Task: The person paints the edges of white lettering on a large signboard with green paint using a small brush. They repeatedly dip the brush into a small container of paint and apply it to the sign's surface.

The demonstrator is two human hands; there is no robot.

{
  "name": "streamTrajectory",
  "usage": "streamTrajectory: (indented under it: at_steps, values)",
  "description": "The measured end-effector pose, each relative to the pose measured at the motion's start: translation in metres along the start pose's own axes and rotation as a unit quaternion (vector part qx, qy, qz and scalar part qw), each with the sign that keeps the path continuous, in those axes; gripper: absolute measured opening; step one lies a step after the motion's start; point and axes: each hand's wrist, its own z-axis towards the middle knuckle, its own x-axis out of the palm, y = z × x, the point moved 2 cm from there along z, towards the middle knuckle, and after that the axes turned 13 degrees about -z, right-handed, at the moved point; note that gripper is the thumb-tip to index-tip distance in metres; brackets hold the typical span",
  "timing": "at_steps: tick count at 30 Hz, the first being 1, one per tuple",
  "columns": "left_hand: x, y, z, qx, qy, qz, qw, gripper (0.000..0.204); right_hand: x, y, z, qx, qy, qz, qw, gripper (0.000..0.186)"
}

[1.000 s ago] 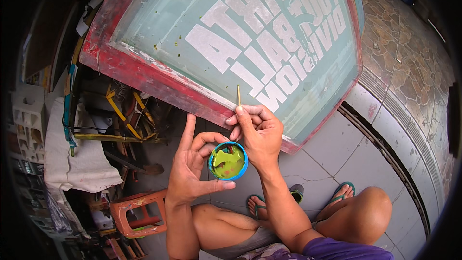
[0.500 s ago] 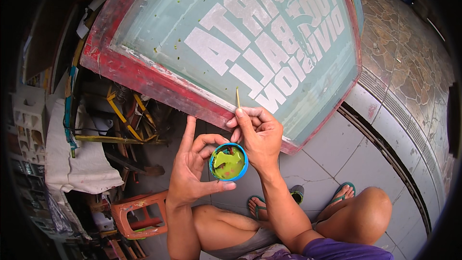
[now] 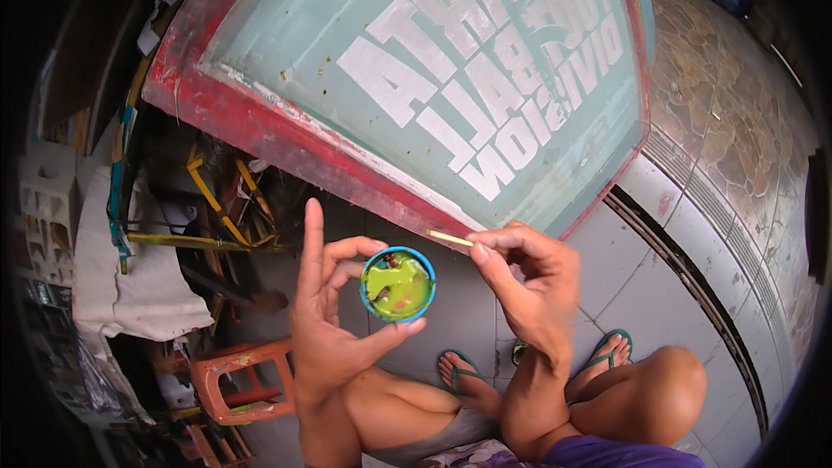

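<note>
The little blue cup of green paint sits pinched in the left hand, thumb under the rim and middle finger curled over the top edge, index finger sticking straight up and out of the way. A couple of dark blobs float in the paint. The right hand has a thin stick nipped between thumb and fingertips, other fingers curled in, tip pointing at the cup but clear of it. Best bet here is probably keeping the cup level and dipping only the stick's tip, since that paint looks runny. Behind is the big framed screen, red edged, and an orange stool down left.
</note>
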Motion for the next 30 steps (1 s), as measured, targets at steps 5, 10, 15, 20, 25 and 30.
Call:
streamTrajectory:
  at_steps: [5,10,15,20,25,30]
  values:
    - [0.017,0.008,0.001,0.001,-0.004,0.039,0.999,0.123,-0.018,0.036,-0.009,-0.057,0.043,-0.133,0.989,0.013]
    - [0.019,0.008,-0.002,0.038,0.001,0.092,0.995,0.119,-0.009,0.042,-0.014,-0.03,0.067,-0.188,0.979,0.01]
    - [0.019,0.008,-0.005,0.042,0.011,0.108,0.993,0.117,-0.002,0.034,-0.015,-0.037,0.07,-0.204,0.976,0.011]
    - [0.015,0.004,-0.006,0.043,0.012,0.117,0.992,0.118,0.003,0.037,-0.014,-0.051,0.077,-0.22,0.971,0.008]
    - [0.003,0.002,-0.004,0.021,-0.021,0.044,0.999,0.127,0.011,0.02,-0.007,0.053,0.043,0.02,0.997,0.012]
    - [-0.027,-0.004,-0.004,-0.028,0.033,-0.161,0.986,0.15,0.036,-0.006,0.01,0.123,0.038,0.215,0.968,0.015]
